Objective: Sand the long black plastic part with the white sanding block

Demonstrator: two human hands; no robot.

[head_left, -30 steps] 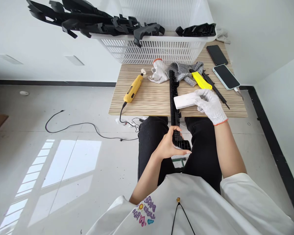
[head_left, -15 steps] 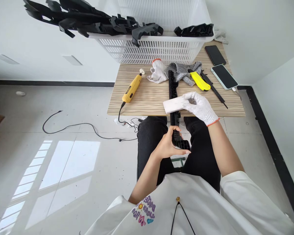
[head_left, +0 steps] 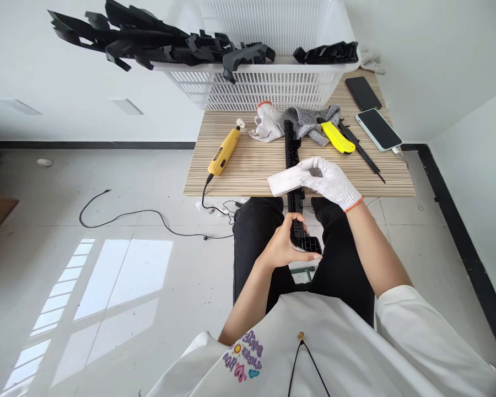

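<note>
Black plastic trim strip (head_left: 290, 144) runs from my lap onto the table (head_left: 248, 171). My bare left hand (head_left: 285, 249) grips its near end. My gloved right hand (head_left: 330, 182) clasps a white block (head_left: 284, 182) laid across it at the table edge. Beyond lie a yellow rotary tool (head_left: 224, 151) and a white basket (head_left: 268, 82).

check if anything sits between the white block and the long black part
Nothing visible does: the white block in the right hand lies straight across the long black part, whose near end the left hand grips.
</note>
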